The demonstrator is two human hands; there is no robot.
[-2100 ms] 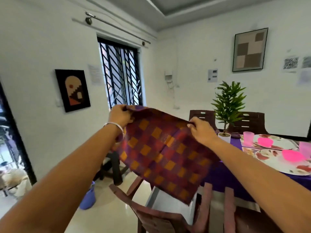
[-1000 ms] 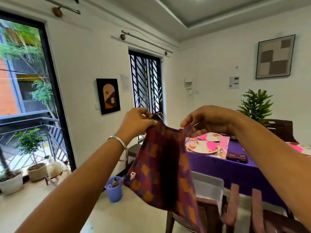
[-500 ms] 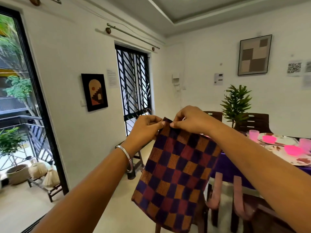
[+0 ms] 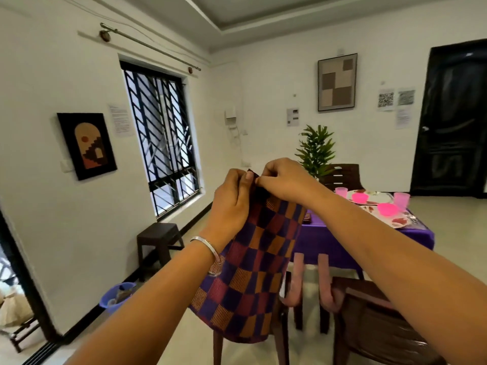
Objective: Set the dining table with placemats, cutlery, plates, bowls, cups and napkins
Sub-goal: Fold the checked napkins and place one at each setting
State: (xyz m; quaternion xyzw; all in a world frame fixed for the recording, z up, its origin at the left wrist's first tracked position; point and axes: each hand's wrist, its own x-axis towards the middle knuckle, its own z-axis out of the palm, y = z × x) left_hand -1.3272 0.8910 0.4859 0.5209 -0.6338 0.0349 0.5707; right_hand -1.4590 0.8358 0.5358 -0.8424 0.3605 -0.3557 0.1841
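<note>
A checked purple, maroon and orange napkin (image 4: 253, 272) hangs folded in front of me at chest height. My left hand (image 4: 232, 204) and my right hand (image 4: 283, 180) pinch its top edge, fingertips almost touching. Behind it stands the dining table with a purple cloth (image 4: 342, 241). On the table lie floral plates (image 4: 369, 197), pink bowls (image 4: 386, 208) and pink cups (image 4: 401, 199). Part of the table is hidden by the napkin and my right arm.
Brown chairs (image 4: 374, 330) stand at the near side of the table, another chair (image 4: 342, 176) at the far end beside a potted plant (image 4: 316, 151). A dark stool (image 4: 158, 233) and a blue bin (image 4: 116, 296) sit by the left wall. A black door (image 4: 453, 119) is at the right.
The napkin went from spread open to folded in half and hanging. My hands came together at its top edge. My view swung back to the right, toward the table.
</note>
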